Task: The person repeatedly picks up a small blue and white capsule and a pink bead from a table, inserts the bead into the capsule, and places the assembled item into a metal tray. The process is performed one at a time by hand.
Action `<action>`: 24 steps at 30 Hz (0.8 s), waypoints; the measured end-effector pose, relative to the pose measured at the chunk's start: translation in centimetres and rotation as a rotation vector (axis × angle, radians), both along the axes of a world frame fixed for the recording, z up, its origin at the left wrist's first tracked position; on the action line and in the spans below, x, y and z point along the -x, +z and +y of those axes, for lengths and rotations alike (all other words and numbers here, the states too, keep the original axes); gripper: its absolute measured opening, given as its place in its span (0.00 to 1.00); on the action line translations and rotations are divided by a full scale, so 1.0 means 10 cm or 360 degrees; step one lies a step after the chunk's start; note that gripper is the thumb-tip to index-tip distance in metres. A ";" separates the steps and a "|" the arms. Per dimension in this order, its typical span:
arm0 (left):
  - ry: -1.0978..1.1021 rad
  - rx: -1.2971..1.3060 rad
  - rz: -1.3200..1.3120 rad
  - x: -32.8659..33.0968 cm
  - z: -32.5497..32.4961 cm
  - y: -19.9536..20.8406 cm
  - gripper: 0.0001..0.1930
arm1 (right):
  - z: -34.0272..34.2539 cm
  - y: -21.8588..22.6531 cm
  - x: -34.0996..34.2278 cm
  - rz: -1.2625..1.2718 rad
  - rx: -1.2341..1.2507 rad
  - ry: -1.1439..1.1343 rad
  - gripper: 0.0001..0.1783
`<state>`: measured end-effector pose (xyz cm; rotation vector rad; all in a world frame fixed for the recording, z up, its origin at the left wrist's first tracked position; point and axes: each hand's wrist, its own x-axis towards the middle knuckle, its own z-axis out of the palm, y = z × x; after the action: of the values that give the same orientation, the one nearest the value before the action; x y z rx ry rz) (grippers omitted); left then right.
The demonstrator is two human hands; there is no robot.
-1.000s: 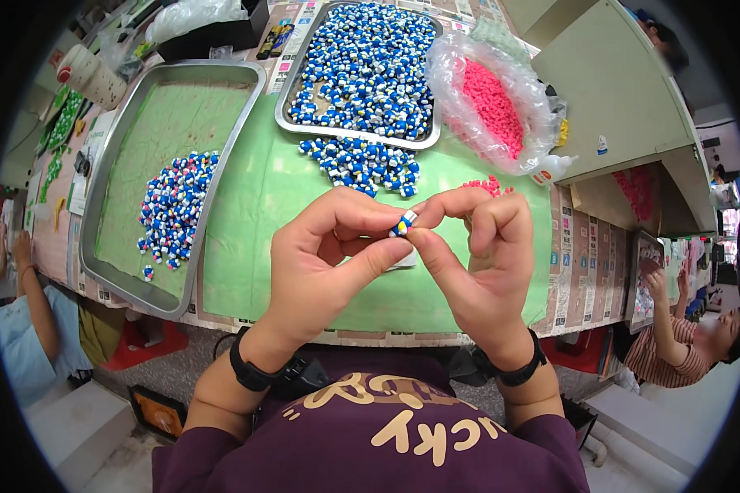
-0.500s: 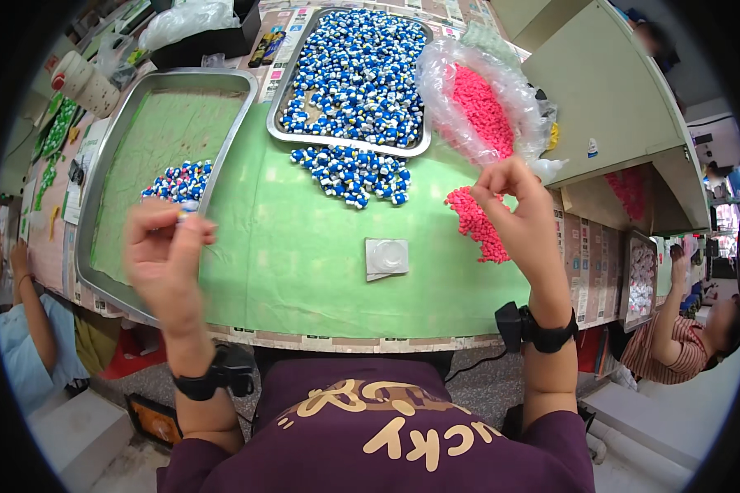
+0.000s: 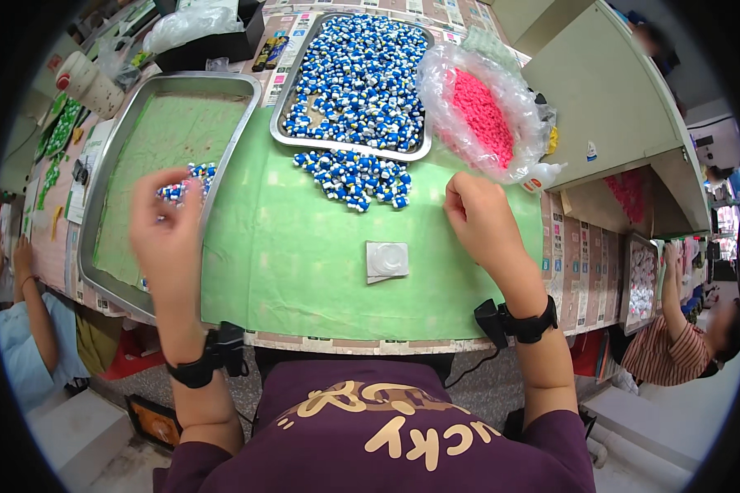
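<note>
My left hand (image 3: pixel 168 214), blurred, hovers over the left metal tray (image 3: pixel 253 94). Its thumb and forefinger look apart, with part of a pile of small blue-and-white pieces (image 3: pixel 201 172) showing past them. My right hand (image 3: pixel 477 209) is closed in a pinch above the green cloth (image 3: pixel 304 296); whatever its fingertips hold, if anything, is hidden. A small white pad with a clear round blob (image 3: pixel 386 260) lies between the hands. Beyond it, loose blue-and-white pieces (image 3: pixel 358 177) spill before a full metal tray (image 3: pixel 427 140).
An open plastic bag (image 3: pixel 436 70) of pink pieces (image 3: pixel 481 115) lies at the back right, beside a small white bottle (image 3: pixel 543 176). A cabinet (image 3: pixel 608 90) stands to the right. Black box (image 3: pixel 210 53) and white cup (image 3: pixel 90 86) sit at the back left. People work on both sides.
My right hand has moved left and toward me, and now covers where the loose pink pile showed. My left hand has shifted slightly; the blue-and-white piece at its fingertips is no longer seen there.
</note>
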<state>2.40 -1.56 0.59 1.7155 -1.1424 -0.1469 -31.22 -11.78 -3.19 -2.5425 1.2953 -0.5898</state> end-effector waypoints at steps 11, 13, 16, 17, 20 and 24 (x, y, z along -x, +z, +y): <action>-0.1216 -0.0540 -0.0565 0.90 -0.47 -0.24 0.09 | 0.18 0.06 0.02 -0.0123 -0.0306 0.0228 0.08; -0.1216 -0.0554 -0.0636 0.93 -0.49 -0.28 0.09 | 0.20 0.08 0.01 -0.0193 -0.0340 0.0153 0.09; -0.1172 -0.0589 -0.0714 0.96 -0.52 -0.30 0.10 | 0.21 0.09 0.00 -0.0240 -0.0440 0.0081 0.10; -0.1168 -0.0575 -0.0725 0.96 -0.52 -0.32 0.09 | 0.21 0.09 0.00 -0.0243 -0.0481 0.0058 0.10; -0.1172 -0.0520 -0.0755 0.96 -0.53 -0.35 0.08 | 0.22 0.10 -0.01 -0.0260 -0.0467 0.0088 0.11; -0.1209 -0.0458 -0.0723 0.91 -0.52 -0.38 0.07 | 0.36 0.27 -0.05 -0.0396 -0.0408 0.0391 0.11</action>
<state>-6.67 -6.75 -3.18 1.5049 -2.1686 -0.4173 -30.69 -8.22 -0.54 -2.2856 0.8952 -0.6190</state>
